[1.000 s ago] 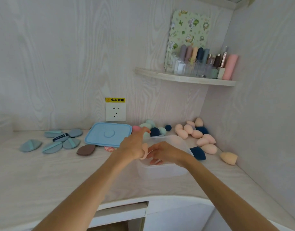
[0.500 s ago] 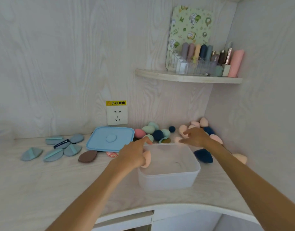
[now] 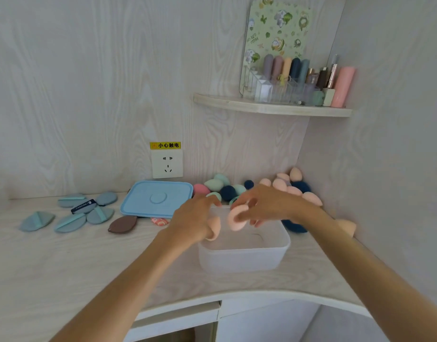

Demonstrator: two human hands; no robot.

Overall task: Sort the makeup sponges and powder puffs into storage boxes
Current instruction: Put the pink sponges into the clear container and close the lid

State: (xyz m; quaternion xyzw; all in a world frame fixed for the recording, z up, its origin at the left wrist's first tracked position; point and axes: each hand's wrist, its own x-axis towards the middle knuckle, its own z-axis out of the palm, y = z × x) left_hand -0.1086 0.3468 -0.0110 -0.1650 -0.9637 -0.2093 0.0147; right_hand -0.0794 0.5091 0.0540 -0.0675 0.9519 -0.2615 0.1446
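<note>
A pale wood-grain counter carries a translucent storage box near its front edge, open at the top. Behind the box to the left lies its blue lid, flat. Over the box's far half, the right hand pinches a peach sponge between thumb and curled fingers, its long axis roughly upright. The left hand curls its fingers round a second peach sponge, long axis upright, just above the box's left rim.

Hides part of the box rim behind both hands. Blurred: sponge under left hand. Label text too small.
</note>
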